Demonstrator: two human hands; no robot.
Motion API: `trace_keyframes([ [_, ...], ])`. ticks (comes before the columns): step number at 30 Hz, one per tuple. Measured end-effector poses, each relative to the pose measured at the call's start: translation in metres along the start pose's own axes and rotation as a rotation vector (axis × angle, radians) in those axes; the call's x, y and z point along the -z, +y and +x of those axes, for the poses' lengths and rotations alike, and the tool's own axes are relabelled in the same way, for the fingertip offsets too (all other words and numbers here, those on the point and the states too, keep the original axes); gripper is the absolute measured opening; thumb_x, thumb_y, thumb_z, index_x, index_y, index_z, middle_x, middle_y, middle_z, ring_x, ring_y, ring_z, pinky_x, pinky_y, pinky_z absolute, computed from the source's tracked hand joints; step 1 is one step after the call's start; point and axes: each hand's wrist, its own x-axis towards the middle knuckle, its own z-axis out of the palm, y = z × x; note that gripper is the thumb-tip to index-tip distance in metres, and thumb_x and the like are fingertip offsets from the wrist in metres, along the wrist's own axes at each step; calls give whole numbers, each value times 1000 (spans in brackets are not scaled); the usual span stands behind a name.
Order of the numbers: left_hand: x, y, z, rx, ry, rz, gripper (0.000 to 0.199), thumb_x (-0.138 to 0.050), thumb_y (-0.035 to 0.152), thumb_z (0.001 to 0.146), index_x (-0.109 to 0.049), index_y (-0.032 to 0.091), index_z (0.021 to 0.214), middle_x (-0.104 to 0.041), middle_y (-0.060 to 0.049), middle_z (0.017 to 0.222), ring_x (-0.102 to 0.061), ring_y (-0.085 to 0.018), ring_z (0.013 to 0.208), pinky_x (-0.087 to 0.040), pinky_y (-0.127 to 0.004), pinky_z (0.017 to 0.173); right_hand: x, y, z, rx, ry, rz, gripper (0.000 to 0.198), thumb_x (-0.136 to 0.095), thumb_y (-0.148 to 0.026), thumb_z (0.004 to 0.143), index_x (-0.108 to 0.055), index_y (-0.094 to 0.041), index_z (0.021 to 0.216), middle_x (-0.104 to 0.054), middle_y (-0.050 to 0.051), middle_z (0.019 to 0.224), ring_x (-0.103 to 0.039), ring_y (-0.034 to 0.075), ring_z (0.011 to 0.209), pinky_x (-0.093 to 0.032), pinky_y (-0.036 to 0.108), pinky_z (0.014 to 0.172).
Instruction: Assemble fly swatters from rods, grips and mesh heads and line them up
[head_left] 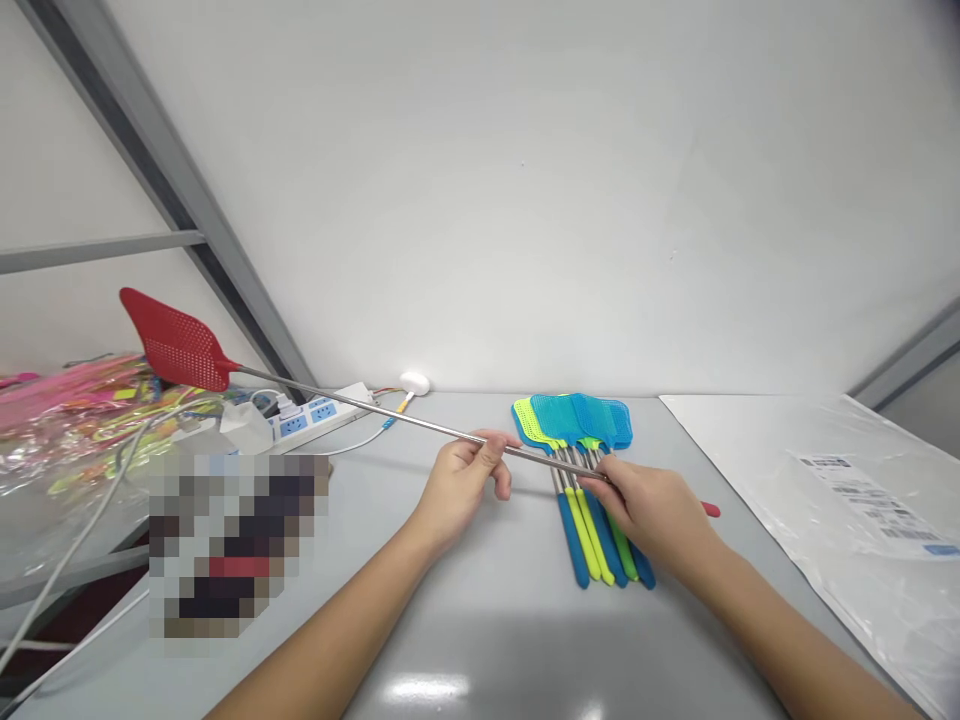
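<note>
A red fly swatter (pixel 180 345) with a long metal shaft is held aslant across the view, its perforated head up at the left. My left hand (pixel 472 480) pinches the shaft near its middle. Farther right, my right hand (pixel 645 505) is closed round the swatter by its handle end, and a red tip pokes out past it. Below and behind the right hand, several blue and yellow-green fly swatters (pixel 581 420) lie in a fanned stack on the grey table, heads toward the wall. The right hand covers part of their shafts and handles.
A power strip (pixel 322 415) with plugs and a white round device (pixel 414 383) stand by the wall. Colourful plastic-wrapped goods (pixel 67 430) are heaped at left. A white plastic bag (pixel 840 520) with a label lies at right. A blurred patch (pixel 236 545) hides something on the table (pixel 420 630).
</note>
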Motion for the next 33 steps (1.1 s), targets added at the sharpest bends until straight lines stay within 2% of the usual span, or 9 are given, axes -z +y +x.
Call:
trace_keyframes([
  [4, 11, 5, 2, -84, -13, -4, 47, -57, 59, 85, -72, 15, 94, -60, -1, 57, -51, -12, 54, -40, -26, 61, 8, 17, 1, 33, 14, 52, 38, -37, -49, 98, -47, -23, 72, -53, -5, 56, -47, 12, 47, -25, 25, 49],
  [11, 57, 13, 21, -228, 480, -280, 56, -43, 63, 90, -67, 15, 75, -51, 0, 50, -48, -12, 49, -40, -24, 53, 17, 64, -1, -51, 46, 75, 41, -49, -59, 89, -53, -23, 68, -48, -5, 51, -44, 11, 47, -29, 24, 51],
  [16, 82, 17, 30, -310, 627, -448, 53, -37, 54, 96, -60, 16, 68, -49, 1, 53, -42, -9, 45, -40, -23, 50, 21, 87, -3, -158, 114, -19, 50, -54, -68, 80, -49, -23, 61, -48, -5, 49, -43, 11, 46, -29, 24, 50],
  [19, 78, 11, 31, -314, 614, -482, 51, -39, 52, 96, -60, 16, 68, -55, 0, 64, -42, -8, 45, -40, -23, 48, 20, 89, -2, -172, 114, -81, 55, -54, -72, 77, -43, -22, 57, -45, -5, 44, -40, 11, 43, -26, 24, 48],
  [22, 56, -1, 27, -291, 517, -380, 50, -44, 55, 93, -64, 15, 70, -61, -3, 70, -48, -9, 51, -41, -23, 51, 16, 79, -1, -152, 106, -146, 56, -52, -71, 79, -39, -22, 54, -44, -4, 42, -38, 12, 42, -23, 24, 47],
  [26, 16, -14, 15, -152, 162, -290, 58, -38, 62, 93, -70, 14, 87, -64, -7, 72, -58, -16, 66, -47, -28, 62, 8, 55, 1, -87, 45, -159, 43, -50, -54, 86, -43, -22, 58, -48, -3, 45, -41, 12, 42, -20, 24, 47],
  [28, 3, -17, 9, -137, 45, -282, 59, -35, 63, 93, -69, 15, 93, -64, -7, 73, -60, -18, 69, -47, -30, 63, 5, 45, 2, -102, 33, -151, 36, -51, -46, 85, -44, -22, 59, -51, -3, 46, -42, 13, 43, -18, 25, 47],
  [30, 0, -18, 7, -126, -14, -270, 60, -33, 63, 94, -68, 15, 95, -64, -7, 71, -59, -18, 68, -46, -29, 63, 3, 39, 3, -118, 15, -141, 34, -52, -44, 85, -44, -22, 60, -52, -3, 47, -44, 13, 44, -18, 25, 47],
  [33, 5, -16, 9, -70, -7, -287, 62, -31, 64, 94, -68, 14, 99, -62, -6, 70, -55, -16, 66, -44, -27, 63, 2, 41, 4, -120, -31, -111, 33, -49, -45, 86, -46, -23, 61, -54, -2, 49, -46, 14, 45, -19, 25, 47],
])
